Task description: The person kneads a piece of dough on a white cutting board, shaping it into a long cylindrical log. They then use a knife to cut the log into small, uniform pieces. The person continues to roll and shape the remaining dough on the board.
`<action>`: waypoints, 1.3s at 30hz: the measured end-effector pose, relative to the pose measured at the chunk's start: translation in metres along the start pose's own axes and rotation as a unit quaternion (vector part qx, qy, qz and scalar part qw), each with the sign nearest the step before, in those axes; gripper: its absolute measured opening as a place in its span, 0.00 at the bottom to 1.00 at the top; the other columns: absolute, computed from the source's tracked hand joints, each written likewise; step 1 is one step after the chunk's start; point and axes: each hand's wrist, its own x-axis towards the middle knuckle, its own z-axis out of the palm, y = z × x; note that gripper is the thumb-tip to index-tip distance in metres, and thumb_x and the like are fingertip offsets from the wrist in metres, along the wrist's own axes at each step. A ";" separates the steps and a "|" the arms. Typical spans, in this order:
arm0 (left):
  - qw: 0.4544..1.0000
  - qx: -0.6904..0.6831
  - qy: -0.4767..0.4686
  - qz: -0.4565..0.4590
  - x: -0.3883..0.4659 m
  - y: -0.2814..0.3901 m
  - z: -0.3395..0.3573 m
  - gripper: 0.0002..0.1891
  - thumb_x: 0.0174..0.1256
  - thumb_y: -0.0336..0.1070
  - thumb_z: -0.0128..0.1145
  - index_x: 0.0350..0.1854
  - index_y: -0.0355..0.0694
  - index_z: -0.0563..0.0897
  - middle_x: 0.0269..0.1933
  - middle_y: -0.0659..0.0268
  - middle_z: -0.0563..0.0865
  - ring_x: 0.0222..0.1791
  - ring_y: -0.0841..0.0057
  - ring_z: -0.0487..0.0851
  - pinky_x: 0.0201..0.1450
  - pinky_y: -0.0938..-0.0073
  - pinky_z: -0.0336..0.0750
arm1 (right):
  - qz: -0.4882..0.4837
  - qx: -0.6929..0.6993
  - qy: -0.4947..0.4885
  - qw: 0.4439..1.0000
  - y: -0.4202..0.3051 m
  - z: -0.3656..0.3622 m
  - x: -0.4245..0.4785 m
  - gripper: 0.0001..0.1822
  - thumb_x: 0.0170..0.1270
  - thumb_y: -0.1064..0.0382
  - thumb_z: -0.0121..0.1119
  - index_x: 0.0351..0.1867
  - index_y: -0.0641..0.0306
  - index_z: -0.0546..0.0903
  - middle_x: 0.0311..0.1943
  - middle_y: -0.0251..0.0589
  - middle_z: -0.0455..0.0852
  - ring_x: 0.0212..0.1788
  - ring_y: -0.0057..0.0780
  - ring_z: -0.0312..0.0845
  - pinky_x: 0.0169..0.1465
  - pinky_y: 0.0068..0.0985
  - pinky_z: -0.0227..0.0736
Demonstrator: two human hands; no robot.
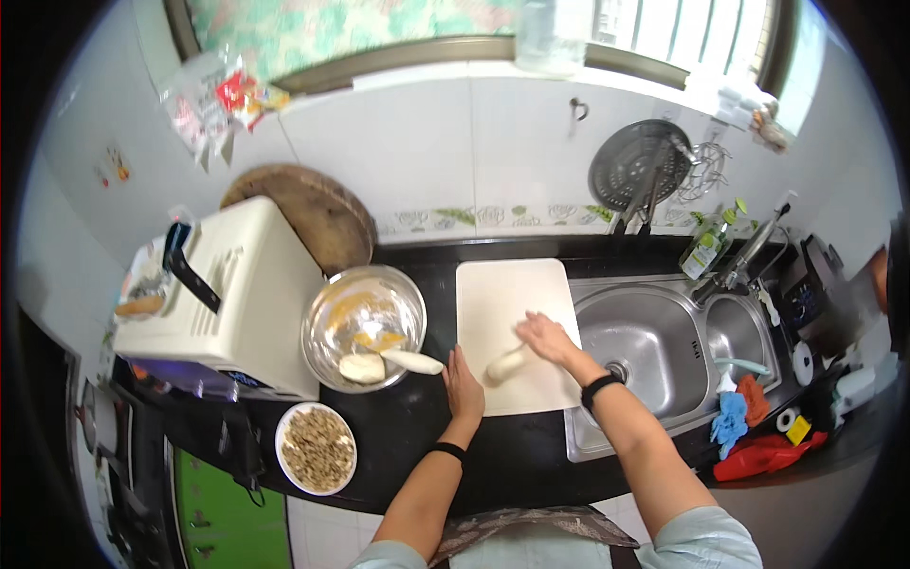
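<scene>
A white cutting board [517, 291] lies on the black counter in front of me. On it is a pale, blurred lump that looks like dough [505, 364]. My right hand [547, 337] is above the board, just up and right of the lump, its fingers blurred. At the board's left edge rests my left hand [463, 387], its fingers straight and pointing away from me. Left of it stands a steel mixing bowl [320, 334] with yellowish residue, a pale dough piece [362, 368] and a spatula with a white handle [416, 361] across its rim.
A white bowl of chopped filling [318, 448] sits at the front left. Behind it stands a cream countertop appliance [266, 306], with a round wooden board [313, 213] against the wall. A steel double sink [640, 341] adjoins the cutting board on the right; a green soap bottle [705, 249] stands behind it.
</scene>
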 end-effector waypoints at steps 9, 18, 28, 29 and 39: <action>0.970 0.137 -0.080 0.182 -0.008 0.051 0.033 0.21 0.70 0.42 0.46 0.60 0.34 0.72 0.63 0.53 0.73 0.67 0.55 0.65 0.67 0.46 0.55 | -0.075 0.093 0.195 0.973 0.015 0.036 -0.061 0.17 0.53 0.53 0.67 0.41 0.59 0.82 0.45 0.42 0.82 0.53 0.41 0.74 0.56 0.39 0.64; 0.978 0.104 -0.082 0.163 0.031 0.029 0.023 0.25 0.70 0.46 0.43 0.63 0.37 0.70 0.68 0.50 0.66 0.71 0.52 0.57 0.70 0.43 0.47 | 0.067 -0.042 0.187 0.979 -0.004 0.038 -0.038 0.27 0.68 0.46 0.46 0.61 0.62 0.70 0.67 0.54 0.61 0.72 0.51 0.48 0.67 0.58 0.45; 0.975 0.182 -0.029 0.123 0.091 0.022 0.025 0.26 0.70 0.43 0.42 0.67 0.36 0.63 0.72 0.50 0.56 0.74 0.54 0.48 0.71 0.43 0.40 | 0.110 -0.003 0.128 0.986 0.020 0.022 0.019 0.31 0.70 0.43 0.37 0.69 0.57 0.62 0.73 0.52 0.48 0.75 0.50 0.37 0.70 0.57 0.36; 0.973 0.202 -0.014 0.108 0.096 0.021 0.027 0.27 0.70 0.43 0.42 0.68 0.36 0.63 0.72 0.49 0.56 0.74 0.54 0.48 0.71 0.43 0.40 | 0.121 0.007 0.112 0.986 0.020 0.023 0.019 0.32 0.70 0.43 0.36 0.70 0.56 0.61 0.73 0.52 0.47 0.75 0.49 0.36 0.70 0.57 0.35; 0.936 0.194 -0.151 0.251 0.005 0.061 0.022 0.37 0.68 0.53 0.45 0.70 0.30 0.55 0.73 0.51 0.55 0.74 0.59 0.51 0.72 0.50 0.43 | 0.133 0.003 0.039 0.990 0.024 0.011 0.028 0.36 0.69 0.36 0.32 0.72 0.54 0.57 0.75 0.51 0.41 0.76 0.49 0.30 0.71 0.56 0.32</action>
